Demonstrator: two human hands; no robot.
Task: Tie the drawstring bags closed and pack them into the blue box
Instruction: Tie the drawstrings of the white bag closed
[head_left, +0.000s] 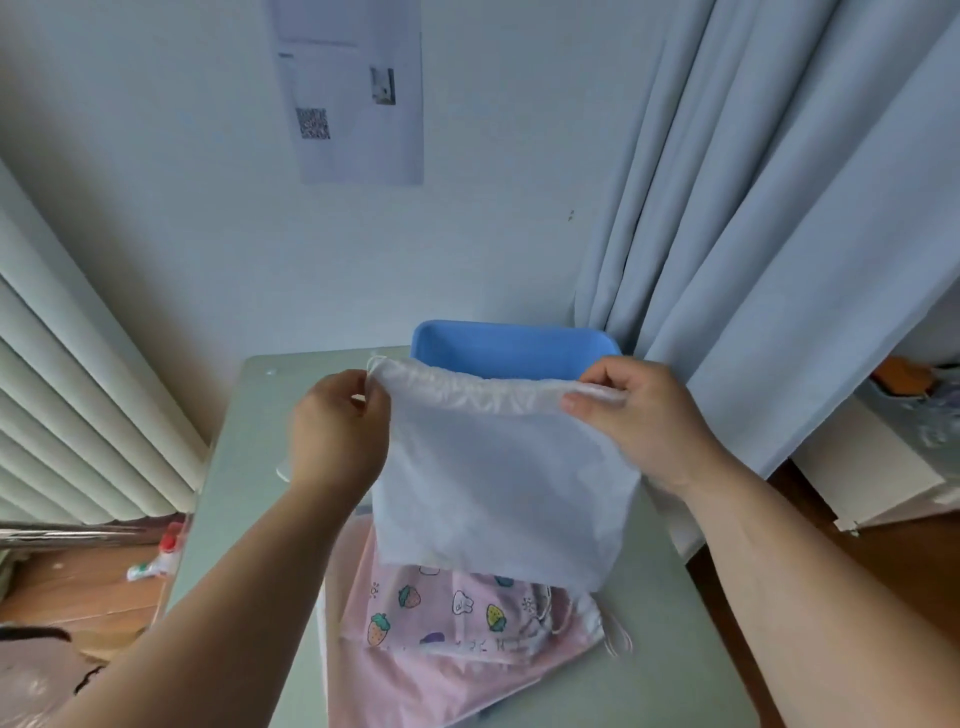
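A plain white drawstring bag (498, 483) hangs in the air above the table, held up by its gathered top hem. My left hand (337, 431) pinches the hem's left corner and my right hand (639, 415) pinches its right corner. Behind the bag stands the blue box (514, 345) at the table's far edge; its inside is mostly hidden. Under the hanging bag lies a pink bag printed with strawberries (462, 618), on top of a plain pink bag (415, 686), with white cords (615, 636) trailing at their right.
The small grey-green table (249, 519) has drops to the floor on its left and right. A pale curtain (779, 234) hangs right of the box. A radiator (78, 415) stands at the left, a white cabinet (872, 467) at the right.
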